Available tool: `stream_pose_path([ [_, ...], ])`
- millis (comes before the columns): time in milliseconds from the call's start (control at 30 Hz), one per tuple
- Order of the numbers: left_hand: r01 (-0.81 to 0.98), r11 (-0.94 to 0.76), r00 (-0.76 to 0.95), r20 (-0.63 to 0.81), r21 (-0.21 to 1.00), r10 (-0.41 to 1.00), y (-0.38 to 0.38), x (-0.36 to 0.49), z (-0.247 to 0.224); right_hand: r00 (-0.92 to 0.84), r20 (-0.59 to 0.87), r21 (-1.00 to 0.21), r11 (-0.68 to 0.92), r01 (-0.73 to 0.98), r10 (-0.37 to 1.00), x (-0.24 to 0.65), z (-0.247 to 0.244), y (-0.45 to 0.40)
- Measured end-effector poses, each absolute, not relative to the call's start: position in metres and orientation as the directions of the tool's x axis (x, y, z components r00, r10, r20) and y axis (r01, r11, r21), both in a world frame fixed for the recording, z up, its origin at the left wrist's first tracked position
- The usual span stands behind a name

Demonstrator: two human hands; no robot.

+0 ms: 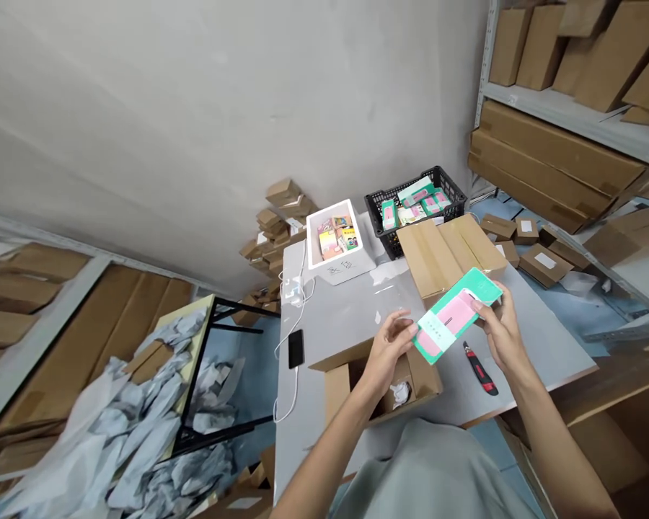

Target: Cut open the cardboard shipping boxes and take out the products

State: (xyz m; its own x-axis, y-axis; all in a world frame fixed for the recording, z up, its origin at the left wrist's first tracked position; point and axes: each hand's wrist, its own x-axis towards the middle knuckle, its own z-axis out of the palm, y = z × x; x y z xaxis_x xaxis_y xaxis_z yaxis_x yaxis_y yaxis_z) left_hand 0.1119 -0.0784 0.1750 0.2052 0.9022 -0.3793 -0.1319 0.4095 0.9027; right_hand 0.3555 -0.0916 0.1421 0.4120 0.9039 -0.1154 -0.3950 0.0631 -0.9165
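Between both hands, above the table, I hold a flat green-and-pink package (454, 317) with a pale band across it, tilted up to the right. My left hand (392, 346) pinches its lower left end with thumb and fingers. At the upper right end, my right hand (497, 324) grips it, thumb on the front. Below my left hand stands an open cardboard box (338, 393) with crumpled white material (400, 393) inside. A red-and-black utility knife (480, 369) lies on the table under the package.
A closed cardboard box (433, 256) sits behind the package. Farther back are a black crate (389, 245) of similar packages and a white foam box (343, 270) of colourful packets. A phone (296, 349) with a cable lies left. Loaded shelves (562, 115) flank the table (324, 317).
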Motion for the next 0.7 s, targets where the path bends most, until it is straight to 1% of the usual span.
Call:
stream_pose_path([
  [133, -0.010, 0.470, 0.393, -0.429, 0.882, 0.813, -0.060, 0.140, 0.180, 0.323, -0.156, -0.922, -0.021, -0.386, 0.933, 0.373, 0.135, -0.059],
  [200, -0.018, 0.506, 0.418, -0.453, 0.862, 0.787, -0.051, 0.154, 0.179, 0.319, -0.142, -0.936, -0.022, -0.352, 0.937, 0.375, 0.128, -0.043],
  [267, -0.077, 0.528, 0.387, -0.463, 0.846, 0.798, -0.040, 0.168, 0.175, 0.287, -0.095, -0.954, -0.005, -0.299, 0.953, 0.374, 0.120, -0.031],
  [333, -0.145, 0.519, 0.311, -0.459, 0.842, 0.832, -0.026, 0.181, 0.169, 0.217, -0.060, -0.968, -0.004, -0.251, 0.974, 0.374, 0.113, -0.023],
  [433, -0.214, 0.487, 0.200, -0.450, 0.847, 0.870, 0.004, 0.196, 0.161, 0.086, -0.109, -0.977, -0.090, -0.196, 0.990, 0.382, 0.107, -0.011],
  [500, -0.231, 0.473, 0.168, -0.444, 0.850, 0.880, 0.028, 0.205, 0.156, 0.043, -0.165, -0.972, -0.155, -0.177, 0.985, 0.392, 0.104, 0.003],
  [600, -0.227, 0.418, 0.148, -0.393, 0.880, 0.908, 0.069, 0.225, 0.148, 0.071, -0.215, -0.954, -0.194, -0.227, 0.974, 0.408, 0.100, 0.039],
  [700, -0.249, 0.316, 0.129, -0.292, 0.915, 0.948, 0.118, 0.251, 0.145, 0.163, -0.171, -0.946, -0.115, -0.303, 0.972, 0.420, 0.097, 0.091],
])
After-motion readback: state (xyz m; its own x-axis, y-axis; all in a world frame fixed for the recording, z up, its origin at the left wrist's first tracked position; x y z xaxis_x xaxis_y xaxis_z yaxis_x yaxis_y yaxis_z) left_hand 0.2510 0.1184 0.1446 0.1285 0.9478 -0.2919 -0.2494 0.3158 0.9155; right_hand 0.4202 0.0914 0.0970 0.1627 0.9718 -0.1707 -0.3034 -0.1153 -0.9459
